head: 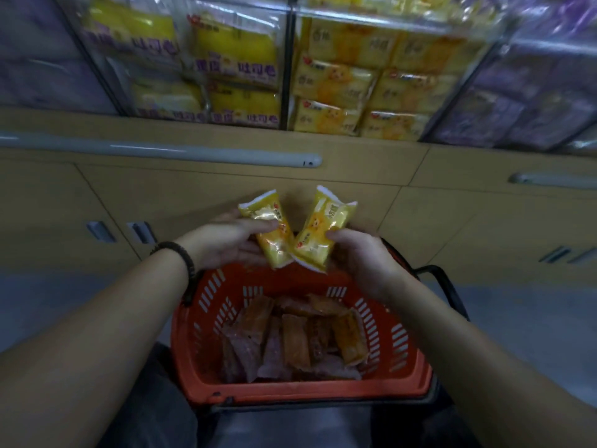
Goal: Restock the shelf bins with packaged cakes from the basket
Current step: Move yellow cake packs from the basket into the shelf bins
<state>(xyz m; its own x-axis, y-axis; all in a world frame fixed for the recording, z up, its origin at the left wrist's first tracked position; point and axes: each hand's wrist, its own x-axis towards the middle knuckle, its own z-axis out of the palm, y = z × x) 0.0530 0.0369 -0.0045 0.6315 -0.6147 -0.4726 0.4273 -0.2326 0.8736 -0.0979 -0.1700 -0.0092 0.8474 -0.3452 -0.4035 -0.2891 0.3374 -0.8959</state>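
Open room is left above the basket [300, 394]. The shelf bins [336, 76] ahead are packed full behind clear fronts.

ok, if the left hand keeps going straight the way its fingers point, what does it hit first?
Probably the right hand's yellow cake pack. The left hand points right, holding its own pack, and the two packs nearly touch at their lower ends above the basket. Depth between them is unclear from the head view.
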